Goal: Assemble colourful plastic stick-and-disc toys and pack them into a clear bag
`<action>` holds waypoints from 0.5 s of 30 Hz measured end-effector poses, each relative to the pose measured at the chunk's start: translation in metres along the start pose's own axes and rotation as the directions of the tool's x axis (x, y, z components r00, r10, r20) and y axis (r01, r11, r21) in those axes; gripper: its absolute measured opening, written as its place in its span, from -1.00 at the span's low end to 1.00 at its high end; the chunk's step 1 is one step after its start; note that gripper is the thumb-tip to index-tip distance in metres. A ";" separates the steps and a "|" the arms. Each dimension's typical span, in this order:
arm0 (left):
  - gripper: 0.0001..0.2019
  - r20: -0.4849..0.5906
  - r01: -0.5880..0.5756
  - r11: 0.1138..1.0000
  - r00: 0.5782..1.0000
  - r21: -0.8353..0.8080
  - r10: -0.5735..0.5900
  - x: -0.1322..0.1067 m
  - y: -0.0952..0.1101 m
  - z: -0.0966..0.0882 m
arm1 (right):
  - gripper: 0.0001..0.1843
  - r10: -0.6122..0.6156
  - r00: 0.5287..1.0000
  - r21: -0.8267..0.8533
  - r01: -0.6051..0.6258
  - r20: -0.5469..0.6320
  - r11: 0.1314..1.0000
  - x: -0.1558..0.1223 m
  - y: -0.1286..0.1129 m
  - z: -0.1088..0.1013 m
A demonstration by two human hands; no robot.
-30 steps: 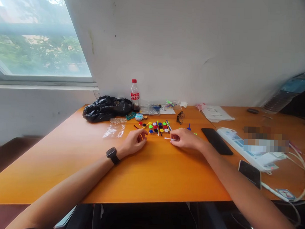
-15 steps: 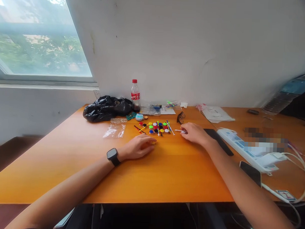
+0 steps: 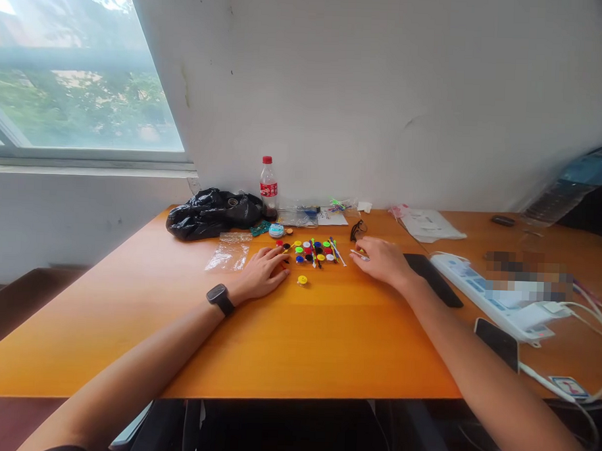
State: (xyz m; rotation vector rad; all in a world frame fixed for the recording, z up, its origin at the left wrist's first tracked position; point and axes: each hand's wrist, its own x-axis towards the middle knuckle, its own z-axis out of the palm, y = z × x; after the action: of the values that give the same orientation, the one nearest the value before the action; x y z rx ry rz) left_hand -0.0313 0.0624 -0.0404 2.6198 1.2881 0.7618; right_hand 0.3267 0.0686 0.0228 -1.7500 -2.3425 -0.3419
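Note:
My left hand (image 3: 262,271) lies low over the table with its fingers stretched out, partly covering some thin sticks at the left end of a group of small coloured round pieces (image 3: 299,250). A lone yellow round piece (image 3: 302,280) sits nearer to me, to the right of that hand. Across the group lie several thin coloured sticks (image 3: 334,248). To the right, my right hand (image 3: 379,258) pinches a thin white stick (image 3: 359,254) between thumb and fingers.
A clear plastic bag (image 3: 228,251) lies left of the pieces, a black plastic bag (image 3: 212,216) behind it. A cola bottle (image 3: 268,185) stands near the wall. Glasses (image 3: 359,231) rest behind my right hand. Rightward are a black slab (image 3: 432,279), a power strip (image 3: 486,298) and a phone (image 3: 497,344).
My left hand has moved left and slightly away from me, off the yellow round piece and onto the sticks. The right hand stays nearly in place with the white stick, which is turned slightly.

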 end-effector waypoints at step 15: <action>-0.81 -0.140 0.045 0.998 0.989 -0.048 -0.052 0.005 -0.007 0.006 | -0.77 -0.110 0.994 0.114 0.112 -0.024 0.987 -0.005 -0.014 0.005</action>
State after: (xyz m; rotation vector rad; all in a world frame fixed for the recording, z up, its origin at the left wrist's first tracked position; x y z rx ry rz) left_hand -0.0306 0.0714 -0.0457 2.5295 1.3476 0.9719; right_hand 0.3143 0.0614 0.0159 -1.5633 -2.4016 -0.2331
